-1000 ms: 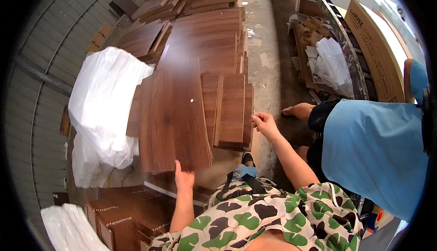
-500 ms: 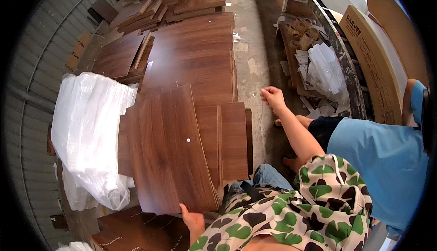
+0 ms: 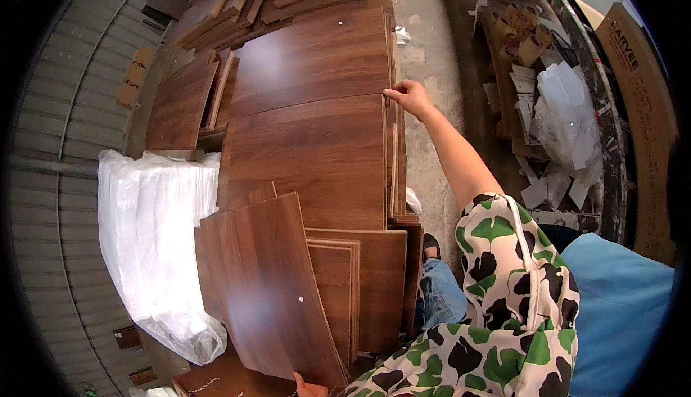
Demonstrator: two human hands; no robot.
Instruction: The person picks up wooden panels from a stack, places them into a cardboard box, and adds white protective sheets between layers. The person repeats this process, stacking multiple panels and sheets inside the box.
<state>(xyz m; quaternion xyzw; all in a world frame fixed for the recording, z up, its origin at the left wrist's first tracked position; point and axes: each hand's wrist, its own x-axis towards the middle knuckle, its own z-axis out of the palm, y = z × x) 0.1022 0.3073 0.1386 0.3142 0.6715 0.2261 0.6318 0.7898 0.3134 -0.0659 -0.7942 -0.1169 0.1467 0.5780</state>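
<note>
Two large dark-brown wood-grain panels lie on a long stack; the nearer panel (image 3: 309, 156) has its far right corner between the thumb and fingers of my right hand (image 3: 410, 98). That arm is stretched forward. At the bottom edge of the view, my left hand (image 3: 311, 388) grips the near edge of a slanted wood-grain board (image 3: 266, 289) with a small white dot. Its thumb is on top and the other fingers are hidden. Beneath that board, smaller boards (image 3: 335, 300) are stacked in front of the long stack.
White sheets wrapped in clear plastic (image 3: 155, 246) stand to the left. More brown boards (image 3: 183, 102) are piled behind. On the right are tape rolls (image 3: 522, 30), a plastic bag of white pieces (image 3: 568, 113), a cardboard box (image 3: 640, 138) and a person in a blue shirt (image 3: 619, 296).
My right hand has moved from above the floor aisle to the panel's corner and pinches it. My left hand stays at the slanted board's edge. The whole view has shifted forward.
</note>
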